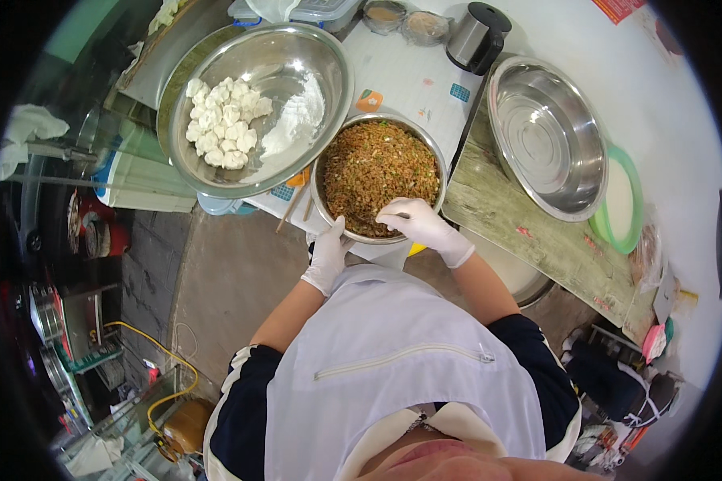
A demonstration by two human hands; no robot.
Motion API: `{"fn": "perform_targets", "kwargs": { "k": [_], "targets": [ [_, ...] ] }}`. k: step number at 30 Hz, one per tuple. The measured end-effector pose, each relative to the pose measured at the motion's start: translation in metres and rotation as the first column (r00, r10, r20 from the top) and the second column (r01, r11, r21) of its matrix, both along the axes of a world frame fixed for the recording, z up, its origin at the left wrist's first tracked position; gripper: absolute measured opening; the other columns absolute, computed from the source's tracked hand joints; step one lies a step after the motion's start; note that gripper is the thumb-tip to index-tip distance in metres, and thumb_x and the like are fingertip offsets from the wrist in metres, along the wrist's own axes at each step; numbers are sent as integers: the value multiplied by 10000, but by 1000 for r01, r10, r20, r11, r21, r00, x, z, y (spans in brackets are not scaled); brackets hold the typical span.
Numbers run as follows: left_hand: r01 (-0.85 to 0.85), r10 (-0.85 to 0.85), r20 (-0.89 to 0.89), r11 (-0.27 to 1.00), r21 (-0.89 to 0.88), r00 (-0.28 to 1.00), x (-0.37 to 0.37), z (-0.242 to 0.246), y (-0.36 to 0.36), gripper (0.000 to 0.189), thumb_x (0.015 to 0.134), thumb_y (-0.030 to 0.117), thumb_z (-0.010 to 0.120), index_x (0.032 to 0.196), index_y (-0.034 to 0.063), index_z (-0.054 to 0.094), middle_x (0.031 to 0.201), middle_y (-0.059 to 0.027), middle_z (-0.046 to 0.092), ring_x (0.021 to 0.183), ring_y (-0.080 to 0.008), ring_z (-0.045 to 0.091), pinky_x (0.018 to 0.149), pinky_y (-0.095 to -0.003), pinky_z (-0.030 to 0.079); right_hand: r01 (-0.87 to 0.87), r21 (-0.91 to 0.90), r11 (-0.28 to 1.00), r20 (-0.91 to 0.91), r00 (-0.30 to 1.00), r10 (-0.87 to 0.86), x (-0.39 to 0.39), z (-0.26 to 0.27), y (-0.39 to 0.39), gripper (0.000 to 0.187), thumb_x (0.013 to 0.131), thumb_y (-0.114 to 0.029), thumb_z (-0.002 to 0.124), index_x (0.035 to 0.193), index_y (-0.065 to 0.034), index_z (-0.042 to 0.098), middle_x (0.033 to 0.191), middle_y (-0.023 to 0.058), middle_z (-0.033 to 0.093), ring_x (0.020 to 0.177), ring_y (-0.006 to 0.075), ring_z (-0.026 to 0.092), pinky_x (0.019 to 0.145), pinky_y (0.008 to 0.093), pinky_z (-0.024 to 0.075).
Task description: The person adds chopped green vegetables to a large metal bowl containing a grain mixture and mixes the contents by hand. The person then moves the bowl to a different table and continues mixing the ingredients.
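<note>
A round stainless steel bowl (440,162) stands before me, heaped with a brown minced filling (379,168) flecked with green. My left hand (330,255), in a white disposable glove, grips the bowl's near left rim, its thumb over the edge and the other fingers mostly hidden. Also gloved, my right hand (424,228) reaches over the near right rim with its fingers pinched together at the filling. The small dark end of a thin utensil (404,215) shows between those fingers; the rest of it is hidden.
A large steel basin (337,144) at the left holds dough pieces (225,120) and white flour (298,114). Chopsticks (290,211) stick out below it. Behind stand an electric kettle (478,37) and two covered bowls. An empty steel basin (541,132) leans beside a green-rimmed container (629,198) at right.
</note>
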State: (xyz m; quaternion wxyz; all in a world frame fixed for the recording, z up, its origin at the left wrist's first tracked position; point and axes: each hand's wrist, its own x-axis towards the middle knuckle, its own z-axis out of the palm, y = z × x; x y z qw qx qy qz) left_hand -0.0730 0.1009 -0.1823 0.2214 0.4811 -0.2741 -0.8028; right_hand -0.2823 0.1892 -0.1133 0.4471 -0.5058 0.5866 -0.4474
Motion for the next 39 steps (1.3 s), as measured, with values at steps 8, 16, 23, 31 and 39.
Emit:
{"fn": "perform_targets", "kwargs": {
  "k": [8, 16, 23, 31, 39],
  "targets": [
    [175, -140, 266, 978, -115, 954, 7, 14, 19, 445, 985, 317, 568, 1310, 20, 504, 1187, -91, 605, 1028, -227, 611, 932, -379, 492, 177, 11, 984, 77, 981, -177, -20, 9, -11, 166, 928, -105, 619, 896, 46, 678, 876, 97, 653, 764, 160, 655, 689, 281, 526],
    [392, 10, 521, 647, -654, 853, 18, -10, -58, 503, 927, 243, 581, 1329, -51, 511, 1220, -247, 621, 1153, -348, 592, 977, -380, 450, 218, 3, 976, 163, 963, -216, 46, -6, -62, 190, 939, -118, 604, 877, 51, 665, 848, 97, 661, 755, 163, 663, 688, 283, 545],
    [679, 24, 716, 296, -672, 698, 35, -21, -100, 422, 934, 145, 494, 1332, 9, 527, 1388, -223, 486, 1306, -412, 430, 1081, -450, 351, 322, 147, 935, -37, 947, -320, 37, -6, -62, 124, 890, -57, 599, 849, 32, 674, 818, 137, 668, 783, 222, 653, 725, 331, 518],
    [872, 129, 959, -460, -168, 252, 38, -44, -138, 595, 862, 118, 519, 1447, 66, 422, 1543, -151, 325, 1449, -378, 223, 1156, -586, 167, 479, 98, 872, 149, 860, -489, 40, 30, -75, 183, 978, -125, 582, 931, 30, 665, 828, 80, 680, 754, 145, 660, 707, 278, 554],
    [881, -9, 943, -354, -314, 332, 42, -64, -177, 558, 926, 159, 481, 1467, 56, 391, 1430, -231, 455, 1282, -404, 471, 1096, -481, 341, 616, 269, 740, 152, 732, -665, 67, -17, -98, 174, 966, -106, 588, 942, 58, 641, 868, 116, 673, 802, 193, 685, 756, 317, 590]
  ]
}}
